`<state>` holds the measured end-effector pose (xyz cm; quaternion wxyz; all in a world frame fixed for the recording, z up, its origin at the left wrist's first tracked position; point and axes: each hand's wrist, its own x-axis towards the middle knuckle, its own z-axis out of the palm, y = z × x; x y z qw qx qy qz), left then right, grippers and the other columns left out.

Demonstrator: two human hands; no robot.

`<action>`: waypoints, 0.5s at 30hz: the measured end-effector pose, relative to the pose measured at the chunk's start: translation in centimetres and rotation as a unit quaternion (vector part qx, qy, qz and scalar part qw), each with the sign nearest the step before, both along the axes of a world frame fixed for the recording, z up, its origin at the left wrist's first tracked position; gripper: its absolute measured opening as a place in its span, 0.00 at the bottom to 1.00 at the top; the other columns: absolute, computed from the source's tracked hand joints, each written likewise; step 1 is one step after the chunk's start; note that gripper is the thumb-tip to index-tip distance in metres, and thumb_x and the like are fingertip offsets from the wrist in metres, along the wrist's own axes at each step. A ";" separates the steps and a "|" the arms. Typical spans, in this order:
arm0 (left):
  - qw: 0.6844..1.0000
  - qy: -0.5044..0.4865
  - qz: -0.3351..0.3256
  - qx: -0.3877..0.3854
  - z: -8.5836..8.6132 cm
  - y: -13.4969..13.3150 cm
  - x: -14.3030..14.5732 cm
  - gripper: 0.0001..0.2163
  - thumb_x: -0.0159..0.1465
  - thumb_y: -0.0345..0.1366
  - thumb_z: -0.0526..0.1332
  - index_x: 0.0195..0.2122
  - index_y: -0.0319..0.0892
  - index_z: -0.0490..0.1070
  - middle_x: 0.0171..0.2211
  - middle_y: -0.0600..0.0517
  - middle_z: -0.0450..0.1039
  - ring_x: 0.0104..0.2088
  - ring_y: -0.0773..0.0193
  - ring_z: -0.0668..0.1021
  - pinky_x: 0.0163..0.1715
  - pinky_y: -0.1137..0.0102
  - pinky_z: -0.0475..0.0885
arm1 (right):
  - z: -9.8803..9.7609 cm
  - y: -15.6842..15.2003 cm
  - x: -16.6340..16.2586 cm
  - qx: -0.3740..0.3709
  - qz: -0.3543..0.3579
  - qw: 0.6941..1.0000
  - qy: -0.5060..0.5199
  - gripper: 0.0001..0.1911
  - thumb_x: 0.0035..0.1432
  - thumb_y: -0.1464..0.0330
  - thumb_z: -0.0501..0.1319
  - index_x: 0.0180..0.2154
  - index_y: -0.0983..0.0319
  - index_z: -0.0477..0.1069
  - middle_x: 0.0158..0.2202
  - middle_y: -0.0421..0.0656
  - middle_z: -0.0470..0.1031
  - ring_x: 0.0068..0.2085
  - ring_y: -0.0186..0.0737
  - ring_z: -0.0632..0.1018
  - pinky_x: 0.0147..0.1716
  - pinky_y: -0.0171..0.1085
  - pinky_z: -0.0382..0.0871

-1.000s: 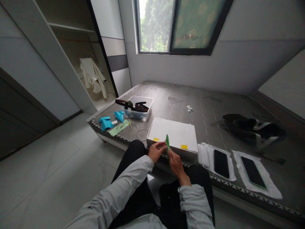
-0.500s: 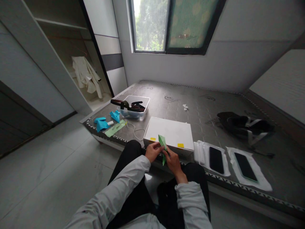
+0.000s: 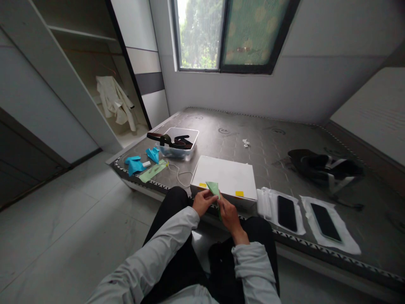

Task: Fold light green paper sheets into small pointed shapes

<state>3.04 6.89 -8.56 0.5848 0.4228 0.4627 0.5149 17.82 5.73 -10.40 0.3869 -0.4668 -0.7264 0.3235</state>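
A piece of folded green paper is held between my two hands, just in front of a white box. My left hand pinches it from the left with closed fingers. From the right, my right hand grips it, fingers closed. A pointed flap of the paper stands up above the fingers, and a narrow strip of it shows below them. The fingers hide the middle of the paper. Two yellow stickers, one being the right sticker, mark the near edge of the box lid.
On the mattress at left are a clear plastic bin with a dark belt, blue folded papers, a flat green paper and a white cord. At right lie two phones on white wrapping and a black bag.
The upper flap of the green paper has turned and leans further left, showing a broader face. Less of the paper shows below my fingers. Both hands stay in nearly the same place.
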 end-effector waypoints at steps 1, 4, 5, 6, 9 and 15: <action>1.000 -0.007 0.000 -0.003 0.1 0.0 0.1 0.28 0.45 0.48 0.71 0.45 0.36 0.75 0.47 0.42 0.77 0.46 0.56 0.80 0.58 0.56 0.71 | 0.0 0.0 0.0 0.000 0.001 1.000 -0.003 0.23 0.67 0.61 0.47 0.61 0.54 0.61 0.59 0.43 0.67 0.59 0.47 0.70 0.58 0.46 0.62; 1.000 -0.022 0.002 -0.017 0.3 0.0 0.2 0.30 0.42 0.47 0.73 0.44 0.36 0.75 0.46 0.42 0.78 0.45 0.56 0.80 0.57 0.56 0.72 | 0.2 -0.2 0.1 -0.005 0.006 1.000 -0.009 0.24 0.68 0.62 0.44 0.62 0.55 0.58 0.60 0.43 0.65 0.60 0.44 0.68 0.60 0.45 0.59; 0.999 -0.025 0.004 -0.021 0.4 0.0 0.2 0.30 0.41 0.47 0.74 0.43 0.36 0.75 0.46 0.42 0.78 0.45 0.56 0.80 0.57 0.57 0.72 | 0.2 -0.2 0.1 -0.006 0.005 1.000 -0.011 0.24 0.68 0.61 0.44 0.63 0.55 0.58 0.61 0.43 0.65 0.60 0.43 0.67 0.60 0.44 0.59; 0.999 -0.025 0.005 -0.024 0.4 0.0 0.2 0.30 0.40 0.47 0.74 0.43 0.36 0.75 0.46 0.42 0.78 0.45 0.56 0.80 0.57 0.57 0.72 | 0.3 -0.2 0.1 -0.004 0.006 1.000 -0.016 0.24 0.69 0.61 0.43 0.63 0.56 0.58 0.61 0.43 0.65 0.60 0.43 0.67 0.60 0.44 0.59; 1.000 -0.021 0.001 -0.023 0.3 0.0 0.2 0.30 0.40 0.47 0.74 0.42 0.36 0.75 0.45 0.42 0.78 0.44 0.57 0.80 0.55 0.58 0.73 | 0.2 -0.2 0.1 0.011 0.003 0.999 -0.038 0.25 0.69 0.62 0.42 0.63 0.60 0.57 0.60 0.46 0.65 0.59 0.42 0.69 0.59 0.44 0.60; 0.999 -0.025 -0.015 -0.021 0.1 -0.1 0.2 0.29 0.41 0.44 0.74 0.43 0.36 0.75 0.44 0.43 0.79 0.41 0.59 0.81 0.50 0.64 0.76 | -0.1 0.0 0.1 0.036 -0.008 0.997 -0.074 0.25 0.69 0.63 0.40 0.63 0.63 0.57 0.58 0.49 0.68 0.58 0.42 0.70 0.56 0.42 0.64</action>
